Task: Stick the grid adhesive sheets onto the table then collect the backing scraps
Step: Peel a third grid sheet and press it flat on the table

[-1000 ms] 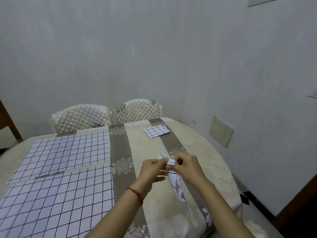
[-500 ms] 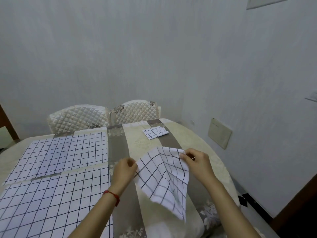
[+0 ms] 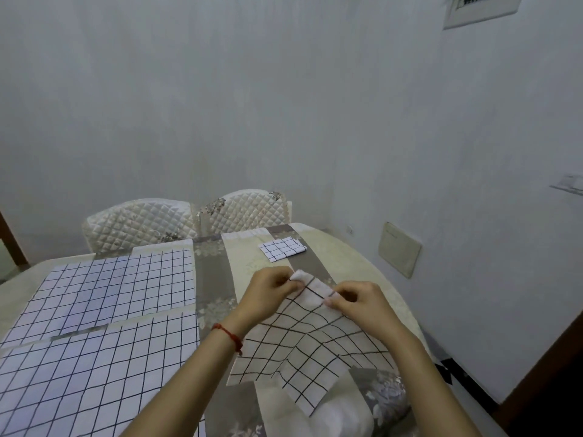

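A white grid adhesive sheet (image 3: 309, 354) hangs spread out and wrinkled over the right part of the table (image 3: 347, 263). My left hand (image 3: 268, 294) pinches its far edge at the left. My right hand (image 3: 359, 302) pinches the same edge a little to the right, where a white flap curls up between the hands. Two large grid sheets lie flat on the left: the far sheet (image 3: 116, 285) and the near sheet (image 3: 91, 376). A small folded grid sheet (image 3: 282, 248) rests near the table's far edge.
The table carries a beige and brown floral cloth. Two quilted chair backs (image 3: 189, 219) stand behind its far edge. A white wall runs close along the right side, with a beige panel (image 3: 399, 253) low on it.
The folded sheet has been opened out fully and now drapes lower over the table. My hands have come closer together at its far edge.
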### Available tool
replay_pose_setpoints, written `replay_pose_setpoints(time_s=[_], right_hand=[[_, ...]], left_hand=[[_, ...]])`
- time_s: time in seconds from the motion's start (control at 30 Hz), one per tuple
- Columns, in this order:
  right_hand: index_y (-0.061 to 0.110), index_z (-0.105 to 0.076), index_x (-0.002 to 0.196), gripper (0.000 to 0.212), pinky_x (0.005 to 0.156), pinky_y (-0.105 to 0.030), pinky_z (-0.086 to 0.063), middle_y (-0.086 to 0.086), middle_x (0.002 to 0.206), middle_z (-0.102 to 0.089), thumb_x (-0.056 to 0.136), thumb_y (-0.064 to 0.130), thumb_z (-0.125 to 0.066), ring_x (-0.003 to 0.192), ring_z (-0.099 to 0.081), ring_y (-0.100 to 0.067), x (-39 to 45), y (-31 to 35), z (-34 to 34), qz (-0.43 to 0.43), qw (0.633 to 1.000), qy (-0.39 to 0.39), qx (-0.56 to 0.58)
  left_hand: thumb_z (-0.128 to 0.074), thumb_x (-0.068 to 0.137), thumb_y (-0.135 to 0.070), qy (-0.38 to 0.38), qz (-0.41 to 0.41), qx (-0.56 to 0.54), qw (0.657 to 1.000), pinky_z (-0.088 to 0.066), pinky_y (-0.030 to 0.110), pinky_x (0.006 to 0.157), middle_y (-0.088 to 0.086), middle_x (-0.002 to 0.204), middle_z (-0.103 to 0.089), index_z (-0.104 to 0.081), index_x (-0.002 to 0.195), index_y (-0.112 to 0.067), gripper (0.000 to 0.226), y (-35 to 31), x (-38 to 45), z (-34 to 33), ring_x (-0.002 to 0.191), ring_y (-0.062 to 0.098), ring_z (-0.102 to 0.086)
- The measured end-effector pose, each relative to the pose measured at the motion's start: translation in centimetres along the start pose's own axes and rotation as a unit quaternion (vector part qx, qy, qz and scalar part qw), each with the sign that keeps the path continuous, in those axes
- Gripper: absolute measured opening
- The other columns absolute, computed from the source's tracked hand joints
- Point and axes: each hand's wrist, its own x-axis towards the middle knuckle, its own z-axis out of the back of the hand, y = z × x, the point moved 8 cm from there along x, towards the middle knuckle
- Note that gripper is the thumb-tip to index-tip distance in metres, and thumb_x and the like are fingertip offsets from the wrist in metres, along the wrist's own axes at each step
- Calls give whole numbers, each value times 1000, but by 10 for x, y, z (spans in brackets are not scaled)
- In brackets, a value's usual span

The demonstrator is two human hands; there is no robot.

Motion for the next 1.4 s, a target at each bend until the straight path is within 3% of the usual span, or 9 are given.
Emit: replay_pose_setpoints(time_s=[0.1, 0.27, 0.37, 0.47, 0.57, 0.63, 0.83, 1.07, 1.4], right_hand=[[20, -49, 46, 38, 50, -18, -27, 12, 47, -35, 80, 23, -68, 49, -31, -3, -13, -25, 11, -33, 999, -1, 11], [0, -47, 59, 35, 61, -28, -30, -5, 64, -38, 86, 16, -62, 63, -38, -14, -21, -36, 21, -39, 996, -12, 85], [-4, -47, 59, 36, 59, -27, -29, -7, 64, -36, 85, 15, -64, 62, -36, -14, -17, -29, 24, -41, 991, -58, 112], [1, -47, 56, 34, 49, -21, -28, -5, 57, -37, 81, 11, -68, 53, -36, -11, -11, -22, 25, -58, 984, -109, 129], [18, -32, 49, 49, 41, -16, -19, 11, 43, -25, 75, 10, -73, 42, -22, -3, -4, -14, 18, -55, 983, -116, 129], [20, -37, 46, 46, 42, -14, -21, 11, 40, -29, 71, 14, -76, 41, -26, -3, -1, -12, 10, -64, 986, -108, 109], [17, -40, 47, 40, 49, -23, -26, 7, 47, -37, 71, 26, -70, 48, -30, -4, 6, -1, -14, -17, 998, -52, -33], [23, -52, 54, 35, 52, -28, -27, 12, 49, -43, 53, 56, -65, 48, -34, -3, 5, -17, -32, -37, 998, 8, -59], [10, -64, 60, 18, 51, -18, -33, 1, 59, -52, 75, 18, -70, 57, -45, -7, 10, -33, -12, -78, 996, -27, -25]], left_hand=[[-64, 81, -10, -74, 27, -53, 995, -29, 16, 51, -10, 47, -44, -54, 53, -23, 33, 10, 6, 26, 48, 1, -38], [-61, 84, -8, -160, 73, -91, 980, -31, 7, 45, -12, 45, -45, -53, 52, -21, 35, 26, 9, 50, 44, -4, -42], [-62, 84, -15, -194, 119, -77, 971, -42, 21, 71, -1, 82, -56, -61, 83, -13, 3, 38, 5, 48, 76, 7, -52], [-66, 82, -20, -212, 158, -50, 963, -42, 31, 85, 2, 108, -46, -53, 107, -9, 30, 44, -6, 36, 96, 17, -48], [-68, 80, -25, -176, 140, -24, 974, -44, 28, 67, 4, 82, -62, -60, 76, -14, 15, 28, -19, 10, 77, 21, -58], [-66, 80, -35, -123, 167, -72, 976, -46, 28, 60, 0, 65, -63, -57, 60, -18, 27, 22, -28, -11, 64, 19, -62], [-63, 81, -42, -8, 282, -244, 928, -54, 26, 54, 4, 72, -67, -65, 78, -7, 35, 13, -45, -54, 61, 17, -65], [-60, 86, -16, -36, 298, -313, 901, -56, 24, 54, 11, 69, -63, -60, 69, -7, 19, 29, -47, -52, 61, 21, -63], [-60, 86, -13, -102, 302, -270, 908, -53, 23, 56, 9, 71, -66, -63, 71, -4, 18, 86, -41, -12, 64, 19, -62]])
